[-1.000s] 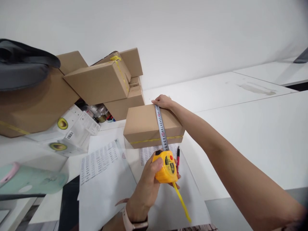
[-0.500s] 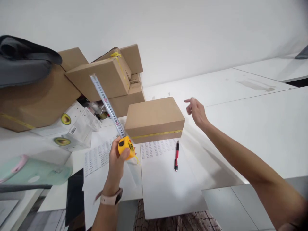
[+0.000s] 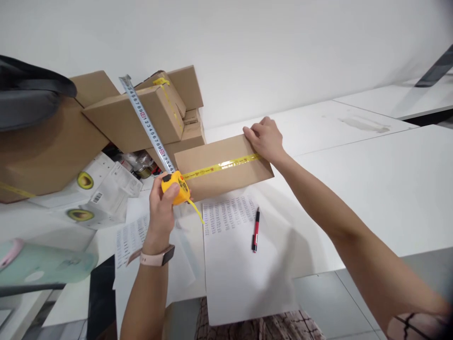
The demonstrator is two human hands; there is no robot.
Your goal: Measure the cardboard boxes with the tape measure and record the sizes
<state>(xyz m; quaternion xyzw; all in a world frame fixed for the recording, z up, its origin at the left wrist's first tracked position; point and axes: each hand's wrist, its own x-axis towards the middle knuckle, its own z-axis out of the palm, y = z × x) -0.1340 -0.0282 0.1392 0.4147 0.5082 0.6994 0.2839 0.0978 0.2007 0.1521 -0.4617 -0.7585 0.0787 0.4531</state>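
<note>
My left hand (image 3: 163, 203) is closed around a yellow tape measure (image 3: 179, 188), its metal blade (image 3: 148, 127) drawn out and slanting up to the far left. A yellow wrist strap dangles from the case. In front of me a cardboard box (image 3: 219, 183) is tilted, its face with a yellow tape strip turned toward me. My right hand (image 3: 265, 138) grips the box's upper right edge; some of its fingers are hidden behind the box. The left hand and tape measure are at the box's left end. A red and black pen (image 3: 255, 230) lies on a printed sheet (image 3: 230, 264) below the box.
Stacked cardboard boxes (image 3: 141, 118) stand at the back left. Nearer are white cartons with avocado pictures (image 3: 109, 189), a dark bag (image 3: 31, 94) and a pale green container (image 3: 49, 262). The white table (image 3: 354, 189) runs off to the right.
My right hand has moved left from the air onto the box and taken hold of it. The box has tipped up, showing its taped face. My left hand has raised the tape measure.
</note>
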